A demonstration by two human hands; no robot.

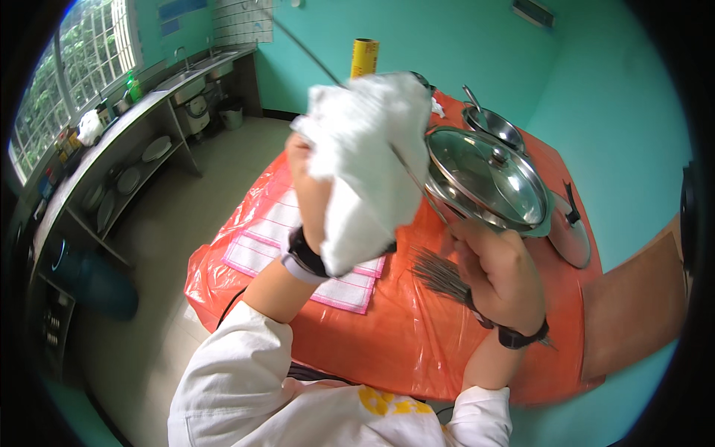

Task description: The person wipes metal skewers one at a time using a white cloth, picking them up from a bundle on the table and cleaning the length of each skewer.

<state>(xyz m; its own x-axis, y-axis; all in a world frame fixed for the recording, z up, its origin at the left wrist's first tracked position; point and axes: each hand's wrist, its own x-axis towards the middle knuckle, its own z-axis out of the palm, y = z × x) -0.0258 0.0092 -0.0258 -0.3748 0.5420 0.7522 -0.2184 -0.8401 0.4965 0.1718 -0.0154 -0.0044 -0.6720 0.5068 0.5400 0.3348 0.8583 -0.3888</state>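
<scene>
A white cloth is bunched in my left hand, whose fingers are mostly hidden behind it. Through the cloth runs a long thin metal skewer, sticking out at the upper left and slanting down to the right. My right hand pinches the skewer's lower end. Below that hand, a bundle of thin metal skewers lies on the orange plastic table cover, partly hidden by the hand and wrist. White cloths with pink edging lie flat under my left forearm.
A glass-lidded pot stands to the right, with a metal pan behind it and a separate lid beside it. A yellow cardboard roll rises at the back. Along the left wall runs a sink counter with shelves.
</scene>
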